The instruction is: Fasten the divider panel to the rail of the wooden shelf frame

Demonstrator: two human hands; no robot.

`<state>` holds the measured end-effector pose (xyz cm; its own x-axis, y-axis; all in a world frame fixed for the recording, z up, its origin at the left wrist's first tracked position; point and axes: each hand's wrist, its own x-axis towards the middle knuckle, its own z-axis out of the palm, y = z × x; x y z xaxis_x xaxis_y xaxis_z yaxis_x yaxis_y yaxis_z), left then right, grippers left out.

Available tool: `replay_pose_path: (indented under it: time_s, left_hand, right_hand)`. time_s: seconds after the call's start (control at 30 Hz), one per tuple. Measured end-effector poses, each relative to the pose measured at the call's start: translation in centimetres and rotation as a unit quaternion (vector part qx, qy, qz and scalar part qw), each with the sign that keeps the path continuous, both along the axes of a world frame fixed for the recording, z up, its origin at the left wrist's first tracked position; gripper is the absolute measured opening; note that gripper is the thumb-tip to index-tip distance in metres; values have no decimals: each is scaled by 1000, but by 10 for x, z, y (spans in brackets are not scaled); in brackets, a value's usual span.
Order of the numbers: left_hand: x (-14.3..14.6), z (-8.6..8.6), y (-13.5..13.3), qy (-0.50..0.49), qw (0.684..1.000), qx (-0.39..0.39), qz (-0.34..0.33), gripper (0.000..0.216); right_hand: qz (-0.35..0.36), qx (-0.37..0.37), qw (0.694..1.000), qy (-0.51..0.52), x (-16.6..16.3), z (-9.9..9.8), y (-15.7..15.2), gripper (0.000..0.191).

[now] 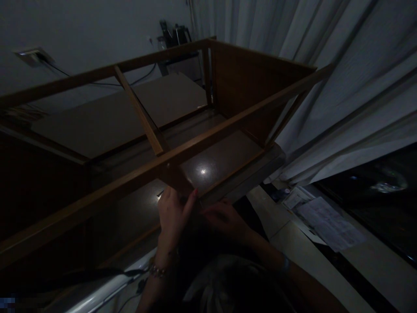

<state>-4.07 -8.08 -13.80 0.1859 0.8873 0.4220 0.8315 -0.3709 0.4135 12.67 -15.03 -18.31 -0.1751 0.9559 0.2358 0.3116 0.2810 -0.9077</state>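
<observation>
A brown wooden furniture frame (195,145), made of long rails and a crossbar (140,111), stands in front of me with its top open. My left hand (172,213) is closed on the lower end of a short brown wooden board (177,177) that slants down from the middle of the near rail. Its thumb lies along the board's edge. Just to the right, my right hand (228,221) has its fingers drawn together close to the left thumb. Deep shadow covers those fingertips, and whatever they hold is too dark to make out.
A solid side panel (257,89) closes the frame's far right end. White curtains (293,39) hang behind it. Papers (329,221) lie at the right, beside a dark glossy surface (384,187). A cable runs from a wall socket (32,56). A shiny metal tube (107,291) is lower left.
</observation>
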Motion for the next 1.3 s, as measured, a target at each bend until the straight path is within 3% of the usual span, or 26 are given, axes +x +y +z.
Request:
replay_pose_path:
  time_s: [0.23,0.4,0.6,0.7,0.9,1.17,1.3]
  left_hand:
    - [-2,-1,0,-6,1000,-19,-8,36]
    - [0,1,0,-11,1000,-20,-7,35]
    - [0,0,1,-4,1000,-14,-4,35]
    - [1,1,1,-7,1000,-12,-9,33]
    - [1,2,0,-9,1000,-17,-9,31]
    - [0,2,0,-14,999,-34,-8,31]
    - [1,2,-1,-17,999,-27,-5,30]
  right_hand:
    - [-108,-51,993,5,-15,5,-6,17]
    - [-142,19,988,-55,-22,7,-9,26]
    - [-76,249,948,-183,-17,-11,-5,25]
    - [-28,300,925,-232,-10,-29,-2,22]
    - [-16,322,918,-233,4,-47,1,23]
    - [-4,361,914,-185,14,-31,6,27]
    - [-27,332,916,-224,17,-27,-1,34]
